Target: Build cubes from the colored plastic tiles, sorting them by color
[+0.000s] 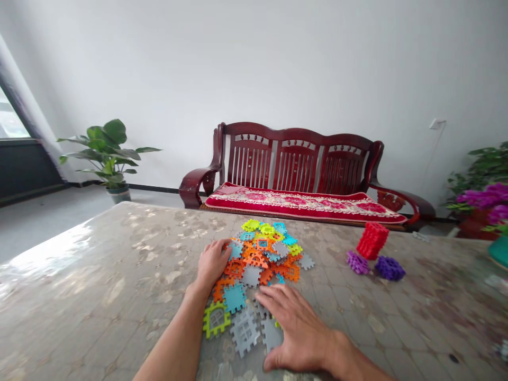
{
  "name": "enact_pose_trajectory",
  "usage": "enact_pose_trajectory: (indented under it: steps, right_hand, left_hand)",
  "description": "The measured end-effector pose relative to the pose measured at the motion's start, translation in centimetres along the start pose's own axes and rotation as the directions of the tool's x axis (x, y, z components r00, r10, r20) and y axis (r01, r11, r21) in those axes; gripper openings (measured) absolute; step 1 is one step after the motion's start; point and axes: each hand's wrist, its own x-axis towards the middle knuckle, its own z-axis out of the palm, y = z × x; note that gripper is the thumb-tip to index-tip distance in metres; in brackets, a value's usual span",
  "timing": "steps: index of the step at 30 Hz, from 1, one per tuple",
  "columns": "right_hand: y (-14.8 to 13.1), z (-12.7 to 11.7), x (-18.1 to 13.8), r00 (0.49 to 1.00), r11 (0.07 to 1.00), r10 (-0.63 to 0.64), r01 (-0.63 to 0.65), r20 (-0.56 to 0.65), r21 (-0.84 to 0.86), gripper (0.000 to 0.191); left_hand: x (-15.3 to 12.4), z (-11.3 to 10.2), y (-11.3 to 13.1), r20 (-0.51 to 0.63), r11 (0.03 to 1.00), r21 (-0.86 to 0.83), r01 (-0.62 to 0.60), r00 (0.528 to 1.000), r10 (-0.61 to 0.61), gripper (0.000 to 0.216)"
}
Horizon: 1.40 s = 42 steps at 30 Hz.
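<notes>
A heap of flat interlocking plastic tiles [260, 259] in orange, blue, grey, green and yellow lies on the patterned table [99, 275]. My left hand [212, 263] rests on the heap's left edge, fingers curled against orange and blue tiles. My right hand [296, 328] lies flat with fingers stretched over grey tiles at the heap's near side. A green tile [216, 318] and a grey tile [244, 332] lie between my forearms.
A red block tower [372, 240] leans at the right, with two purple built pieces [357, 262] [389, 268] beside it. Behind the table stands a dark wooden bench [297, 174] with a red cushion. Potted plants stand at the far left [107, 153] and far right [484, 196].
</notes>
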Motion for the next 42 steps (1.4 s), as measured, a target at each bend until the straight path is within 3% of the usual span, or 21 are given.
enact_pose_trajectory:
  steps: [4,8,13,17,22,28,33,42]
  right_hand:
    - [-0.3,0.4,-0.4,0.994,0.996,0.022,-0.031,-0.104,-0.084,0.071]
    - [-0.1,0.9,-0.2,0.969,0.979,-0.076,0.027,-0.236,-0.204,0.042]
    - [1.3,0.5,0.8,0.907,0.960,-0.154,0.043,-0.393,-0.276,0.036]
    - [2.2,-0.8,2.1,0.865,0.999,0.040,-0.035,-0.499,0.019,0.033]
    - [3.4,-2.2,4.3,0.763,0.904,0.376,-0.176,-0.526,0.391,0.033]
    - [4.7,-3.3,7.4,0.697,0.826,0.458,-0.105,-0.551,0.554,0.039]
    - [5.2,-3.6,9.3,0.677,0.719,0.526,-0.031,-0.515,0.694,0.040]
    - [4.9,-4.2,10.7,0.663,0.648,0.543,0.058,-0.515,0.759,0.036]
  left_hand:
    - [0.0,-0.1,0.0,0.006,1.000,-0.003,0.005,1.000,-0.005,0.035]
    - [0.0,-0.1,0.1,0.012,1.000,-0.017,0.007,1.000,-0.006,0.036]
    - [0.0,-0.1,0.0,0.010,0.999,-0.048,0.001,1.000,-0.001,0.034]
    - [0.0,-0.2,-0.1,0.017,0.998,-0.055,-0.004,1.000,0.005,0.035]
    - [0.1,-0.2,-0.2,0.035,0.998,-0.065,-0.014,0.999,0.017,0.035]
    - [0.3,-0.1,-0.5,0.028,0.997,-0.077,-0.016,0.999,0.018,0.034]
    - [0.3,-0.2,-0.5,0.034,0.996,-0.079,-0.030,0.999,0.033,0.034]
    - [0.2,-0.3,-0.3,0.004,0.988,-0.153,-0.013,1.000,0.014,0.035]
